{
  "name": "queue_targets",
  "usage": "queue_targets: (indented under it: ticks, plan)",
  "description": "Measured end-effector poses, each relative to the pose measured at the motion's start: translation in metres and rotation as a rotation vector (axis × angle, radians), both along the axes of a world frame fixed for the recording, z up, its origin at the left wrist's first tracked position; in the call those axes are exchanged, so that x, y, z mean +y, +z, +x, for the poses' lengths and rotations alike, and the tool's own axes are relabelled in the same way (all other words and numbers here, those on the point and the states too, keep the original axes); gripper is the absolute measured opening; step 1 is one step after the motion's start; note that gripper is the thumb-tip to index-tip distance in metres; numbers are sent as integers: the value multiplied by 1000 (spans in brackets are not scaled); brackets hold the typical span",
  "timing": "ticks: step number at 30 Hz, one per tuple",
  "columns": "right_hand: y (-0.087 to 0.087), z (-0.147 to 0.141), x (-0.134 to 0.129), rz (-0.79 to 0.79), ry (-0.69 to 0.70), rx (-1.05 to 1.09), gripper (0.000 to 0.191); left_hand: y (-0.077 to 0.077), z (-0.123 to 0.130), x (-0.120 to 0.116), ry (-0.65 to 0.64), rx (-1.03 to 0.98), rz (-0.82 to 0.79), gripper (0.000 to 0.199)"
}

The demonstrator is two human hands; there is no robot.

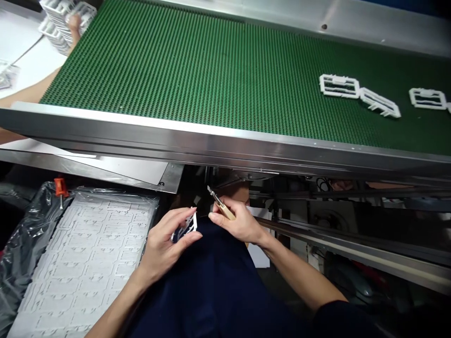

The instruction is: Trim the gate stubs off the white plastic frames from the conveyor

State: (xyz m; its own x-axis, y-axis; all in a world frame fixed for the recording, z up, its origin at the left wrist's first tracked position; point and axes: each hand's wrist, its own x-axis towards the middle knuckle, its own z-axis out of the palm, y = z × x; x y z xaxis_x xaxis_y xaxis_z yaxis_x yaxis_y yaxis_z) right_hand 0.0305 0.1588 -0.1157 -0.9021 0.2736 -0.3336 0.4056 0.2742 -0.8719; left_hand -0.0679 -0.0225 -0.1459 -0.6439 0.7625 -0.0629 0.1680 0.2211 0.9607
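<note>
Between the thumb and fingers of my left hand (165, 239) is a small white plastic frame (192, 224), held on edge above my lap. My right hand (239, 218) grips a craft knife (225, 209) by its tan handle. The knife's metal tip points up and to the left, apart from the plastic frame. Part of the frame is hidden behind my left fingers. On the green conveyor belt (183, 70) in front of me lie more white plastic frames (340, 87), some joined end to end, toward the right.
Along the belt's near side runs a metal rail (211, 140). At lower left, a bagged box holds rows of white parts (84, 253), with an orange-handled tool (61, 188) at its corner. Another person's arm (35, 91) reaches toward stacked white frames (58, 28) at upper left.
</note>
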Motion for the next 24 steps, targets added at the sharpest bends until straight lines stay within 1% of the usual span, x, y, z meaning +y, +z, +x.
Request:
queue_targets:
  ticks: [3, 7, 10, 13, 15, 16, 18, 20, 22, 24]
  plan:
    - [-2, -3, -8, -61, -27, 62, 19, 0, 3, 1, -33, 209, 32, 47]
    - [-5, -5, -11, -84, -52, 47, 19, -2, 6, 3, -74, 406, 67, 57]
    - [-6, -2, -11, -85, -54, 32, 19, -3, 6, 2, -90, 462, 81, 63]
    - [-11, -2, -11, -53, -45, 35, 20, -7, 7, 1, -52, 427, 106, 58]
    - [-19, -5, -10, 10, -41, 9, 26, -10, 8, -1, -4, 297, 98, 47]
    - [-25, -9, -10, 55, -41, -18, 30, -12, 8, -1, 28, 189, 80, 41]
    - [-40, -23, -9, 151, -30, -82, 38, -18, 9, -1, 103, -98, 26, 32]
    - [-57, -44, -9, 273, 7, -98, 39, -24, 10, -2, 194, -404, 4, 33]
    - [-75, -71, -12, 477, 87, -42, 35, -31, 12, -5, 281, -657, 25, 38]
    - [-92, -99, -18, 691, 176, 39, 36, -37, 15, -9, 361, -831, 79, 42]
